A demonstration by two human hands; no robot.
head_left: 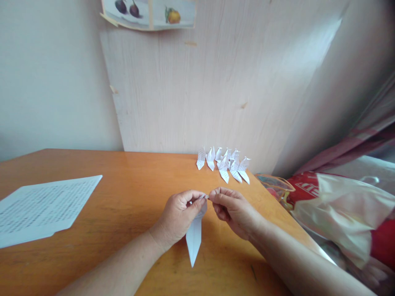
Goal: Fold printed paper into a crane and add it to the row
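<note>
Your left hand (175, 216), thumb and forefinger pressed together, pinches one folded paper piece (194, 242) near its top, the rest hanging down over the table (132, 176); your right hand (236, 209), fingers curled in, pinches its tip. Beyond stand at least seven folded figures (201, 159), some overlapping; leftward lie at least two printed sheets (46, 205); rightward, one pale bag (339, 213), contents unclear

Count: 1 L hand (179, 214), 1 R hand (233, 209), 1 folded paper pc (194, 242).
Approx. 8 paper figs (223, 167), overlapping, exact no. unclear; 2+ printed sheets (46, 207); 2 fruit pics (173, 16); 1 counter (123, 185).
</note>
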